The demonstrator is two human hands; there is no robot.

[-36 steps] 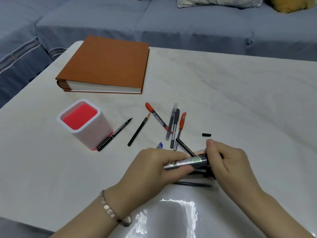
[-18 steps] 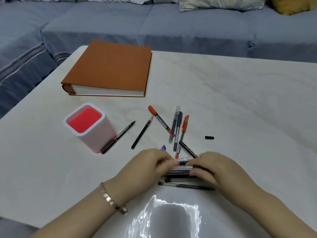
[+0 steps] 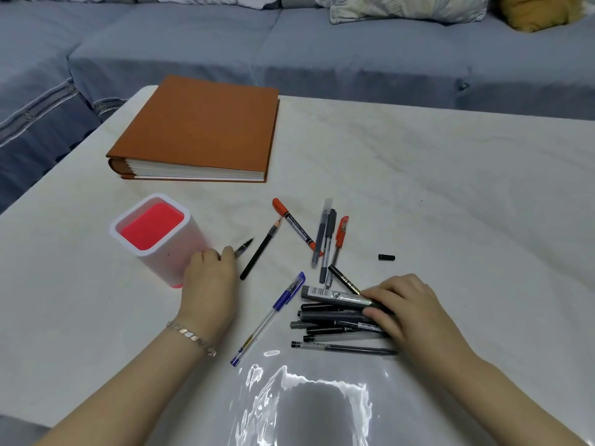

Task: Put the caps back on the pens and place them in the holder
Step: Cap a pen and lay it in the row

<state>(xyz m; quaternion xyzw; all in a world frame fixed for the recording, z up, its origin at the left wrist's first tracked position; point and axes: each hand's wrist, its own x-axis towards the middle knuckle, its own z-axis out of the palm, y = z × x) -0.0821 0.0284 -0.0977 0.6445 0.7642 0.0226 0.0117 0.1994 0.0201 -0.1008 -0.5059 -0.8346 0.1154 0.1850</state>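
Observation:
The white pen holder [image 3: 161,263] with a red inside stands at the left of the table. My left hand [image 3: 209,278] is beside it, fingers pinched on a thin black uncapped pen [image 3: 246,245] whose tip sticks out past them. My right hand [image 3: 409,304] lies on a row of dark pens [image 3: 331,317] at the front and grips a fat grey marker [image 3: 331,294] on top of them. A blue pen [image 3: 273,313] lies between my hands. A loose black cap [image 3: 386,257] sits apart at the right.
A black pencil [image 3: 260,252], an orange-capped marker [image 3: 293,225], two grey pens [image 3: 325,236] and a red pen [image 3: 339,236] lie scattered mid-table. A thick brown album [image 3: 206,123] lies at the back left. A blue sofa [image 3: 354,53] runs behind the table.
My left hand let go of the grey marker and moved left to the thin black pen by the holder. My right hand lowered the marker onto the row of pens.

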